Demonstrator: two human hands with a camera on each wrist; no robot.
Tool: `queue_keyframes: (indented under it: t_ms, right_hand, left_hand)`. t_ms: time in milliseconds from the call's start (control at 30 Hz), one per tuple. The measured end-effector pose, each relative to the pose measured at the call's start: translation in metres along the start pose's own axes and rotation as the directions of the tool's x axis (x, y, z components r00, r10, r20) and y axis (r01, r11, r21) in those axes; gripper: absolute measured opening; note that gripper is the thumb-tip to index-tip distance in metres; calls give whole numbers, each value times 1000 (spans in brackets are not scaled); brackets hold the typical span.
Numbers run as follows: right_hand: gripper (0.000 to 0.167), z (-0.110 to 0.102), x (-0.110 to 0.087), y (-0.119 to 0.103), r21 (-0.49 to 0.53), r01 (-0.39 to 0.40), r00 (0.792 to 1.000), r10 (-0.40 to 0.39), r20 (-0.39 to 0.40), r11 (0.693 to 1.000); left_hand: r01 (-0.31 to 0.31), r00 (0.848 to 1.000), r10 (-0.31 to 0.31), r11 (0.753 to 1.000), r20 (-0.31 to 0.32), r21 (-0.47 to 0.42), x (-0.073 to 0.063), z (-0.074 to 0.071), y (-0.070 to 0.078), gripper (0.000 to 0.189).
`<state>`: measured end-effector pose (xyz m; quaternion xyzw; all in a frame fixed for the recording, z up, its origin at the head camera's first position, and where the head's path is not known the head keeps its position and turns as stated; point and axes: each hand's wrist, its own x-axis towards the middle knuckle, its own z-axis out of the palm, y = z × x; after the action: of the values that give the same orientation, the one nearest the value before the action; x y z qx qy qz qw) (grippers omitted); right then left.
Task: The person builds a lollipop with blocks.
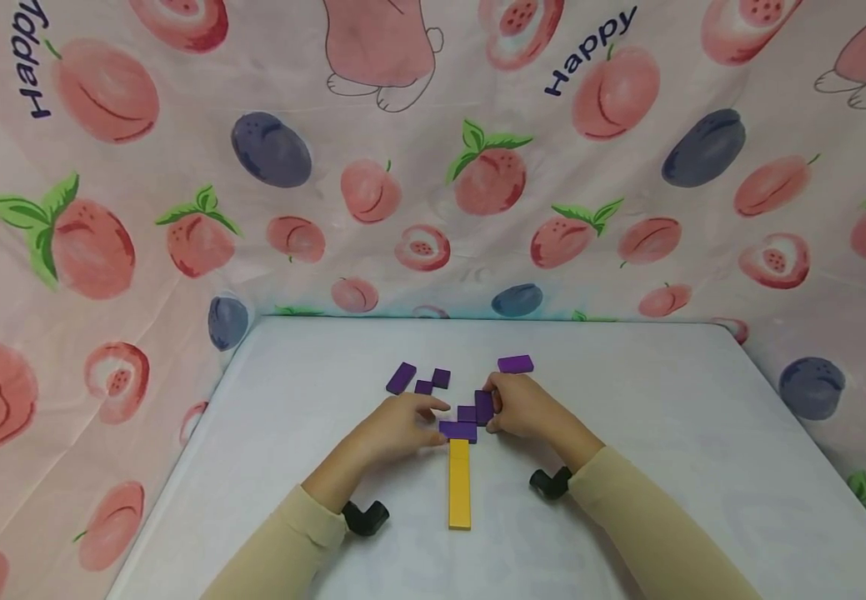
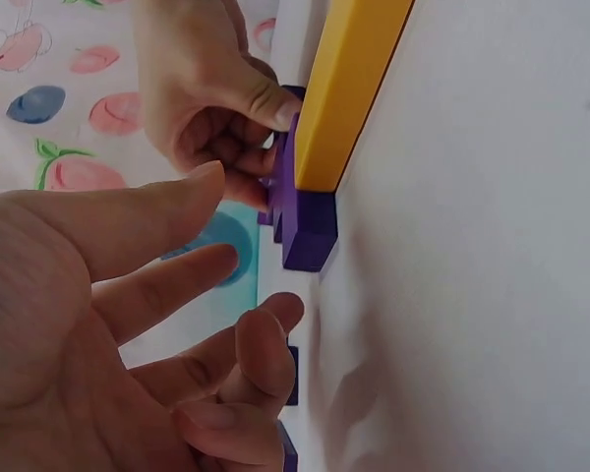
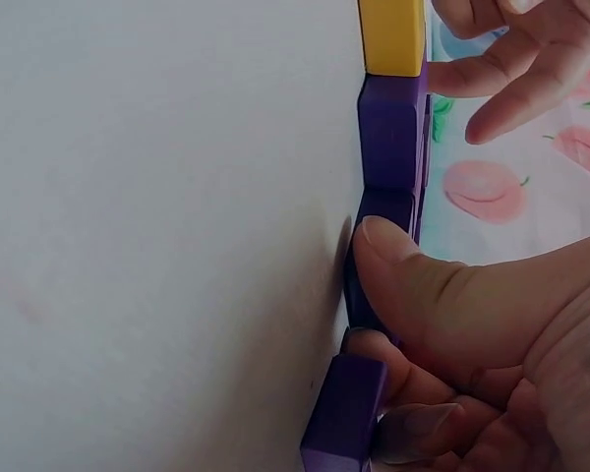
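Observation:
My right hand pinches an upright-lying purple rectangular block between thumb and fingers; in the right wrist view the thumb lies along that block. A small purple square block adjoins it on the left. Below the square, a purple rectangular block lies crosswise at the top of a long yellow strip of blocks. Beside the crosswise block is my left hand, fingers spread loosely. In the left wrist view nothing is held in that left hand.
Beyond the left hand lie a purple rectangular block and two small purple squares. Another purple block is just past the right hand. The white table meets a fruit-patterned cloth. Black wrist devices jut beneath both wrists.

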<state>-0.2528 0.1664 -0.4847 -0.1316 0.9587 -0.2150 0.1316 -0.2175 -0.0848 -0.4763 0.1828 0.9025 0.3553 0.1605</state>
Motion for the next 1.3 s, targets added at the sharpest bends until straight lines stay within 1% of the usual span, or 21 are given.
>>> queue_keyframes:
  t_ms: [100, 233, 367, 567, 933, 1033, 1300]
  right_hand:
    - [55, 0, 0, 0, -1, -1, 1000, 1, -1, 1000]
    - [55, 0, 0, -1, 1, 2, 1000, -2, -2, 1000]
    - [55, 0, -2, -2, 10, -9, 1000, 9, -1, 1000]
    - [54, -1, -3, -3, 14, -15, 1000, 15, 3, 1000]
    - [54, -2, -3, -3, 20, -14, 1000, 14, 3, 1000]
    - [54, -2, -3, -3, 25, -21, 1000, 21, 6, 999]
    - [55, 1, -1, -1, 39, -19, 1000, 19, 6, 999]
  left_hand:
    - [11, 1000, -12, 1000, -14, -12, 1, -5, -2, 47]
    - [45, 998, -45, 999, -32, -25, 2, -12, -4, 47]
    - [61, 997, -63, 998, -53, -30, 5, -17, -9, 51]
    - [55, 996, -58, 998, -67, -32, 10, -20, -17, 51]
    - [60, 989, -64, 998, -132, -35, 17, -24, -17, 53]
    - [59, 988, -63, 998, -138, -32, 20, -25, -18, 53]
    - [34, 990, -36, 999, -140, -13, 29, -27, -21, 52]
